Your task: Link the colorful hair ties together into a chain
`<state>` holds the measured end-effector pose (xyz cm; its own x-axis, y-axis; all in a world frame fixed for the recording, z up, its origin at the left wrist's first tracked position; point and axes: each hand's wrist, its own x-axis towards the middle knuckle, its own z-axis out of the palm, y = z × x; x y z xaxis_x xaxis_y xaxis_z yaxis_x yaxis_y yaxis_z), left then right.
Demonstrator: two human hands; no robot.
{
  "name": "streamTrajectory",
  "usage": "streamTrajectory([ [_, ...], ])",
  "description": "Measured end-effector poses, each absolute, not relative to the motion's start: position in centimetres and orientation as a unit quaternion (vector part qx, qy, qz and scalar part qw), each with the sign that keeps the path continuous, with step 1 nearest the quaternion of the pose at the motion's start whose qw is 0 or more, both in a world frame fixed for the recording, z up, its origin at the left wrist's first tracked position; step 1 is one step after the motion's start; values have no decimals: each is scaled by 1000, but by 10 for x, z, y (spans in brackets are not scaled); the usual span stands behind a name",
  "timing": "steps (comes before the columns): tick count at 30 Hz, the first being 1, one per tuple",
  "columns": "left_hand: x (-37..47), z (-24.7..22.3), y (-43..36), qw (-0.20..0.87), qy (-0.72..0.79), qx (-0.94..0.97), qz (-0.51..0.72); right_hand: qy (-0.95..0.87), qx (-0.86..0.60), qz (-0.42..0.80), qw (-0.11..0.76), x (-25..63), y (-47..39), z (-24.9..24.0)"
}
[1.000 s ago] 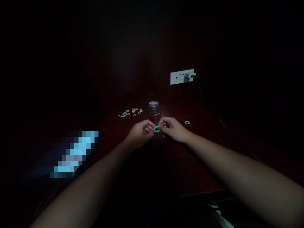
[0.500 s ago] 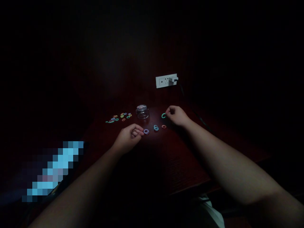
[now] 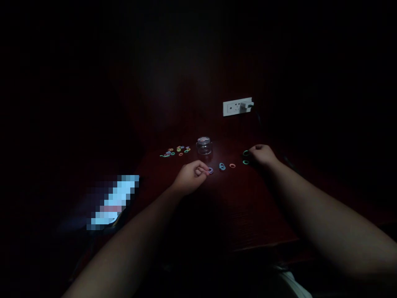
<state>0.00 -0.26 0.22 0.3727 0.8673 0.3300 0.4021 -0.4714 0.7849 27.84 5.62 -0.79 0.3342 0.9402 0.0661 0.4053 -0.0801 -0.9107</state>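
Fingers [image 3: 204, 166] of the left hand [image 3: 190, 176] curl inward, touching a purple ring [image 3: 211, 169]; whether they grip it, I cannot tell. The right hand [image 3: 262, 154], arm stretched further out, pinches a green ring [image 3: 243, 153]. Blue rings [image 3: 222, 167] and a pink ring [image 3: 232, 167] lie between. Toward the table's [image 3: 248, 211] far edge stands a jar [image 3: 204, 146], loose rings [image 3: 179, 150] left of it.

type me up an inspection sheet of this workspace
Surface: dark red table, dimly lit
Things: purple rings, blue rings, pink ring and lower green ring in a row; upper green ring behind the last
Clutter: mixed rings left of lidded jar; bright screen, pixelated
Hands: left hand touches purple rings; right hand at upper green ring, grip unclear
Cables: faint cable below plug, lost in dark
Surroundings: white wall socket; rest too dark
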Motion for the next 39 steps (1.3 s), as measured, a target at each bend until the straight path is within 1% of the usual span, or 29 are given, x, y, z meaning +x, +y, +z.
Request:
streamTrajectory([
  [7, 1, 1, -2, 310, 405, 772, 378, -492, -659, 313, 474, 278, 55, -12],
  [11, 0, 1, -2, 295, 406, 776, 382, -494, -646, 322, 485, 280, 55, -14],
  [20, -2, 3, 1, 295, 419, 774, 373, -520, -607, 354, 485, 286, 49, -17],
  [25, -3, 5, 1, 287, 433, 773, 364, -543, -616, 359, 444, 289, 51, -15],
  [31, -3, 5, 0, 292, 441, 767, 363, -571, -642, 329, 392, 290, 55, -15],
  [39, -6, 3, 3, 291, 445, 768, 357, -575, -669, 281, 378, 291, 60, -16],
])
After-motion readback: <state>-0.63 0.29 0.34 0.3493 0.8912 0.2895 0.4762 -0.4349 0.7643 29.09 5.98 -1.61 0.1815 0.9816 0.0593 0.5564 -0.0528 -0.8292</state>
